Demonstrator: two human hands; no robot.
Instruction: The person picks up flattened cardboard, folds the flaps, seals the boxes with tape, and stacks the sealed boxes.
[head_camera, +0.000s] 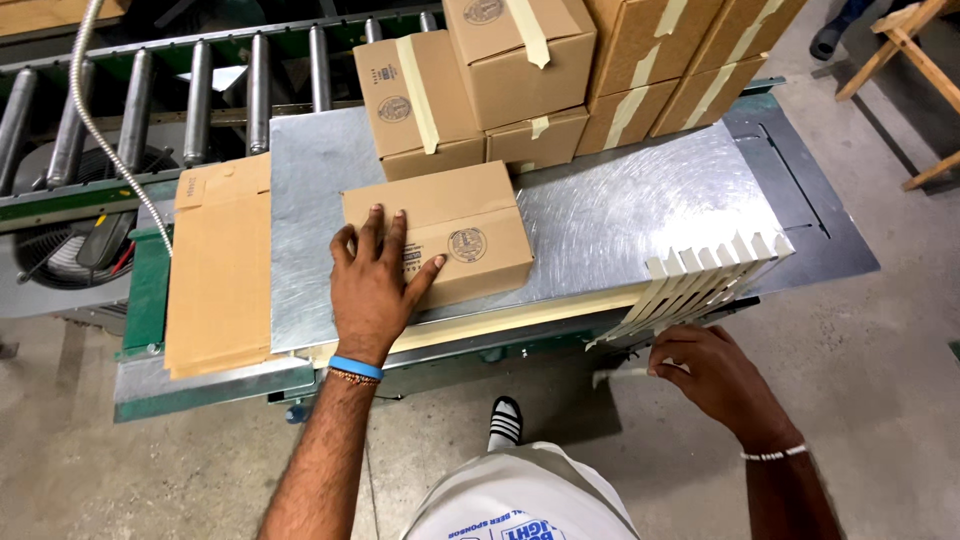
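From the head camera, the left hand (375, 285) is lying flat on a small cardboard box (440, 235), its fingers spread across the near left part of the lid, the grip released and pressing rather than clasping. The box is sitting on the metal-topped table (620, 215), near the front edge, just in front of a stack of taped cartons (560, 70) at the back of the table. The right hand (715, 375) is reaching below the table's front edge, its fingers curling around a strip of tape (625, 375), just under a row of tape strips (700, 280) hanging off the table's edge. Flattened cardboard sheets (220, 265) are lying at the table's left end, beside a roller conveyor (200, 90).
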